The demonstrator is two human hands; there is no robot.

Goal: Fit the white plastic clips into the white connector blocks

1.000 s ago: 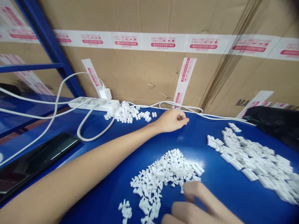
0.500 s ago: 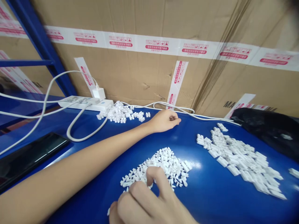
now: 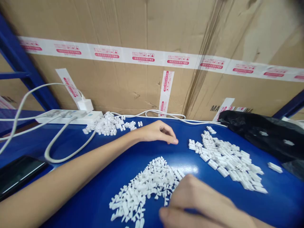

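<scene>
My left hand (image 3: 159, 132) rests near the back of the blue table, its fingers curled in towards the thumb. Whatever lies inside them is hidden. Closer to me, my right hand (image 3: 197, 204) is bent and closed at the right edge of a heap of small white plastic pieces (image 3: 140, 185). Its fingertips are blurred and turned from view, so I cannot make out anything in them. Right of both hands spreads a pile of white rectangular connector-like blocks (image 3: 228, 158). Behind my left forearm sits a cluster of small white clear-looking parts (image 3: 106, 123).
A white power strip (image 3: 68, 116) with a plugged-in charger (image 3: 85, 104) and looping cables (image 3: 57, 158) occupies the back left. A phone (image 3: 20, 174) lies at the left. Black plastic bag (image 3: 261, 133) at right; taped cardboard boxes (image 3: 133, 82) stand behind the table.
My right hand has moved right, off the middle of the small-piece heap. My left hand has turned slightly, its fingertips now pointing lower. The whole view has shifted to the right.
</scene>
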